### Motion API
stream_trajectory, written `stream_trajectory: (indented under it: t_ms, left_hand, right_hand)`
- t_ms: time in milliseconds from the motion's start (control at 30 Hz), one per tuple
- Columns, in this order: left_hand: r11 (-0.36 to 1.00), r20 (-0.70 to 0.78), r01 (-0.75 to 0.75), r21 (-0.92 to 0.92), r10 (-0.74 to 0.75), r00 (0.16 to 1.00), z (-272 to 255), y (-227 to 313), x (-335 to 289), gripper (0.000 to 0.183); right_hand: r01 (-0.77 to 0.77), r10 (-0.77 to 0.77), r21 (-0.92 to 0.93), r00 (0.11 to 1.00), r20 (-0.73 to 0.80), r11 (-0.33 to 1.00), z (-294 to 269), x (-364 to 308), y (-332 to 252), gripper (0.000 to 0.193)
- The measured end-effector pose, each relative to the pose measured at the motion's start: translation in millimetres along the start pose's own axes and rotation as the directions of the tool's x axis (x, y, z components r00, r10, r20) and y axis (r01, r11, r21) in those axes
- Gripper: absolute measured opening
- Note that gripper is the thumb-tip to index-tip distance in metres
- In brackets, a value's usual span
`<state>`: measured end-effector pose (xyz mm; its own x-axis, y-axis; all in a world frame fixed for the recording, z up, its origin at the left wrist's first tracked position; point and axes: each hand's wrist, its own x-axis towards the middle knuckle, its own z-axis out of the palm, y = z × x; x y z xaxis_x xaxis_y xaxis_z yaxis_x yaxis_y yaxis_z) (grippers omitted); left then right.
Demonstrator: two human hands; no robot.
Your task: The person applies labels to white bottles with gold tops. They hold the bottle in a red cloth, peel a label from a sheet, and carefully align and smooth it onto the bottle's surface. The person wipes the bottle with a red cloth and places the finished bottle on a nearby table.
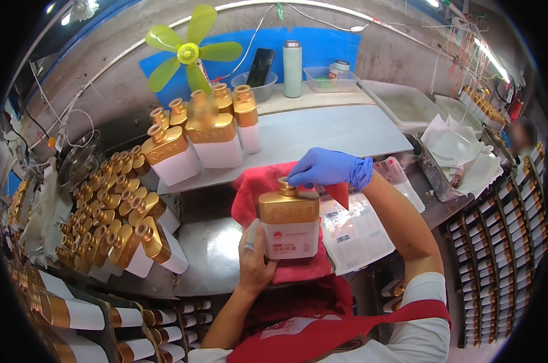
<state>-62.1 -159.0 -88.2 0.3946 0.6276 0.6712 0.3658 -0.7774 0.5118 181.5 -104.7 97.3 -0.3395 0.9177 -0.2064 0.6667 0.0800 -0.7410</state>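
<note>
- Bottle [290, 212] over the table's [214, 266] near edge: probably stiff, slippery, breakable; best held by its sides.
- Left hand [254, 260] grips its lower left.
- Right hand's [327, 168] fingers bunch at its mouth; pinching, cannot tell.

At the far side I count one lime-green, five-bladed fan [188, 53], one black rectangular phone [261, 66], one pale-green cylindrical flask [292, 69], two clear plastic tubs [266, 92]; nearer, one left hand [253, 261] and one blue-gloved right hand [331, 168].

Grey wall [401, 57] spans frame top, blue panel [322, 48] upper centre; tube light [492, 60] glows upper right; shiny metal worktable [195, 245] sits left of centre.
</note>
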Motion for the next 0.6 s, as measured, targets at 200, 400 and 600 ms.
stream_trajectory:
  t_ms: [200, 400, 600]
  left_hand:
    - [1.0, -0.015, -0.012, -0.008, 0.012, 1.0, 3.0, -2.2, -2.6, 0.087]
    - [1.0, -0.002, 0.007, -0.026, -0.007, 1.0, 3.8, -3.1, -2.8, 0.088]
    - [1.0, 0.006, 0.006, -0.011, -0.006, 1.0, 3.2, -3.4, 3.9, 0.092]
  right_hand:
    - [0.027, -0.028, -0.036, 1.0, -0.014, 0.999, 2.0, 9.0, 10.3, 0.027]
    - [0.102, -0.108, -0.073, 0.992, -0.072, 0.992, 4.3, 17.5, 23.3, 0.027]
    - [0.084, -0.086, -0.025, 0.994, -0.068, 0.996, 2.8, 31.3, 32.4, 0.029]
